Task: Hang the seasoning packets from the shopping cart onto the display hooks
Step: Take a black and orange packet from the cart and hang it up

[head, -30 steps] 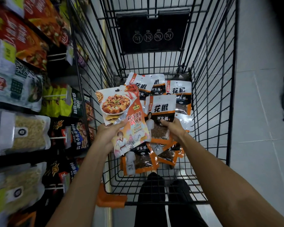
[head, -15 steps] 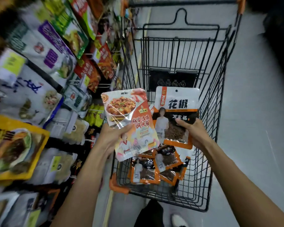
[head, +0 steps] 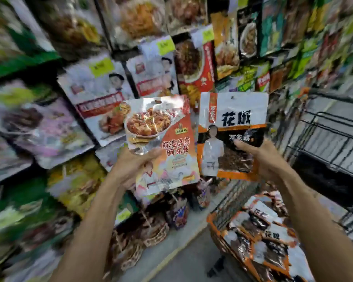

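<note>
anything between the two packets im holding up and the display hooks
Nothing visible stands in the gap. The left hand holds the tofu sauce packet and the right hand holds the peppercorn packet, both up in front of the hung packets. Those packets crowd that stretch, and blur hides any free hook.

Wire shopping cart [head: 332,139], seasoning packets [head: 273,235] in its basket.
</note>
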The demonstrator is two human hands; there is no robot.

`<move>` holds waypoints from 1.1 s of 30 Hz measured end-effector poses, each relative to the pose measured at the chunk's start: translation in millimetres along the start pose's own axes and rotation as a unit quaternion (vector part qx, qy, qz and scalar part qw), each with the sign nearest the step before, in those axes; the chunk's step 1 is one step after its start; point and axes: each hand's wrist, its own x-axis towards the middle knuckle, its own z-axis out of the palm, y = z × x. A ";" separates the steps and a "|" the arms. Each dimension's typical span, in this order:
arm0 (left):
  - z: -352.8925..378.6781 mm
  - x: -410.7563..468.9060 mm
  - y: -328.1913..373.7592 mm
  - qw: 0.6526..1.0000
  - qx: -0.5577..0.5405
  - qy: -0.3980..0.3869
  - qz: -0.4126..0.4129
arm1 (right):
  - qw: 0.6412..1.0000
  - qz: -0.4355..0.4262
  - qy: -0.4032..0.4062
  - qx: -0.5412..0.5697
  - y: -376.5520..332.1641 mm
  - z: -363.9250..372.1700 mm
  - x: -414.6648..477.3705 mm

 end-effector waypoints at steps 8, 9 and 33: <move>-166.0 -107.0 42.0 0.987 -0.055 0.144 0.049 | 0.985 -0.083 -0.150 0.030 -68.6 175.2 -12.8; -186.1 -120.9 44.2 0.983 -0.058 0.164 0.050 | 0.982 -0.085 -0.166 0.039 -75.7 197.7 -18.9; -468.3 -248.1 -62.6 0.960 -0.116 0.256 -0.004 | 0.957 -0.082 -0.268 0.072 -68.5 480.0 -155.0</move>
